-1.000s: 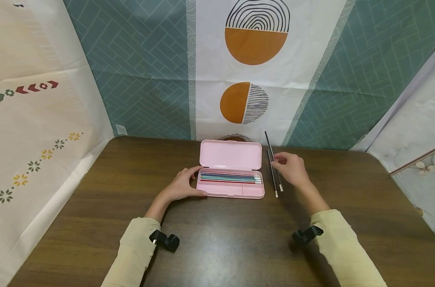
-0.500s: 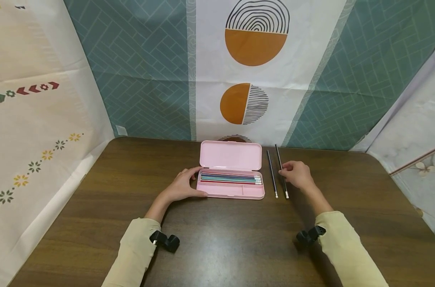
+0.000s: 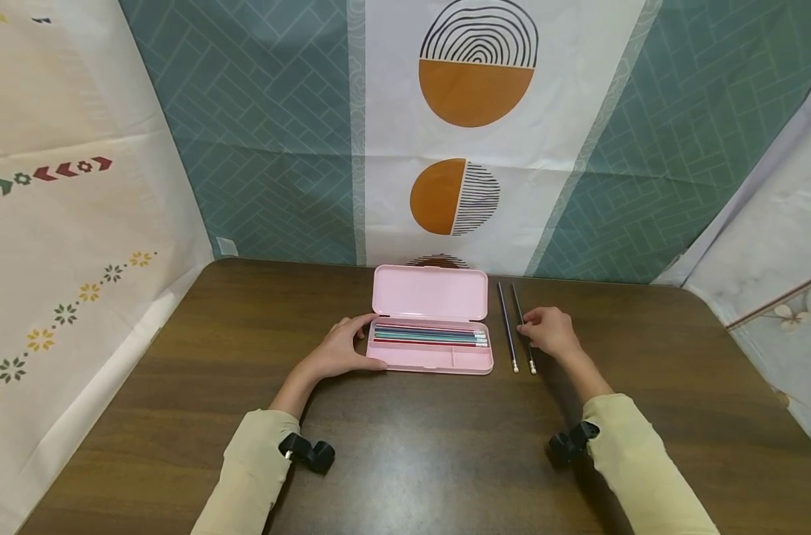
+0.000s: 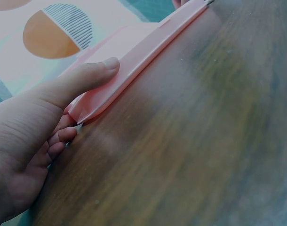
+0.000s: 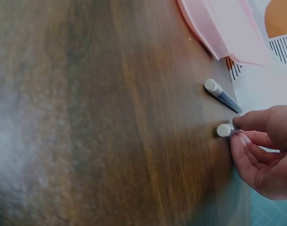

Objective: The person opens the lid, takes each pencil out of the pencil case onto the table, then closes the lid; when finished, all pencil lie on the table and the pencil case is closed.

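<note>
A pink pencil case [image 3: 412, 359] lies with its lid raised at the back of the table, and several coloured pencils with white erasers lie in its long compartment. My left hand [image 3: 338, 349] grips the case's left end, thumb on the front wall and fingers round the far side; the left wrist view shows the thumb [image 4: 94, 77] against the pink wall. To the right of the case, a dark pencil [image 3: 508, 327] lies on the table. Beside it, my right hand [image 3: 551, 332] pinches a second dark pencil [image 3: 529, 360] between thumb and fingers. Both pencils' white eraser ends point toward me.
The brown wooden table [image 3: 392, 446] meets a patterned cloth [image 3: 285, 148] just behind the case. Pale cloths hang at the left and right. Two small compartments in the case's front part are separated by a divider.
The right hand has drawn its pencil back toward me and to the right, laying it alongside the other dark pencil with a gap between them. The left hand keeps its grip on the case.
</note>
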Demonstrator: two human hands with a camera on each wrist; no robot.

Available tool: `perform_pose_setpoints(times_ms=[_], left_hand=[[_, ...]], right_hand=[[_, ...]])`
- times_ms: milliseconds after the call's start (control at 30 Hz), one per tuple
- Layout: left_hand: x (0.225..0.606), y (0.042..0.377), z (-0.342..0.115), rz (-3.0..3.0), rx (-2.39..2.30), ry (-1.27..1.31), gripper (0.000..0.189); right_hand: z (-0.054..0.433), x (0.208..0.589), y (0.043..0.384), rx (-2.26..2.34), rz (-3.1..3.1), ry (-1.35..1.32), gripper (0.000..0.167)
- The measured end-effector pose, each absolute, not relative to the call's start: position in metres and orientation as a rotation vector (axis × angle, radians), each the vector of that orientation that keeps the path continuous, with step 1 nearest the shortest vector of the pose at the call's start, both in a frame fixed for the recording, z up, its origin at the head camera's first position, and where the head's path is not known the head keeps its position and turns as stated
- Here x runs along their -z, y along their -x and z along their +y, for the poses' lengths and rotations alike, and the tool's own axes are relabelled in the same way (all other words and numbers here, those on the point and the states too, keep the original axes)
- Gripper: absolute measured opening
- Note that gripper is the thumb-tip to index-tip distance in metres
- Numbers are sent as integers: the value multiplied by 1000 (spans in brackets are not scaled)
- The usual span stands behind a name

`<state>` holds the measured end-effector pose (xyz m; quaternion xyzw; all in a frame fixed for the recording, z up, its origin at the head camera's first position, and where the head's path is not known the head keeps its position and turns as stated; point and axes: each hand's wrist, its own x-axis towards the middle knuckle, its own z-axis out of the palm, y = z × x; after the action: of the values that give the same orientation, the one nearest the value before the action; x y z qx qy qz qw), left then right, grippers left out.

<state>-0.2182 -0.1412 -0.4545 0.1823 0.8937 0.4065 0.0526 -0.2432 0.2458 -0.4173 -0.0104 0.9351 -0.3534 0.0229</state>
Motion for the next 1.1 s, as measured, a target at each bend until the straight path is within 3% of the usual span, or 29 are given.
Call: perform_pose_setpoints(times_ms=[1100], left_hand=[[453,216,-140,2702,-1286,-577,91]], right_hand=[[246,409,247,883,2979,107,33]])
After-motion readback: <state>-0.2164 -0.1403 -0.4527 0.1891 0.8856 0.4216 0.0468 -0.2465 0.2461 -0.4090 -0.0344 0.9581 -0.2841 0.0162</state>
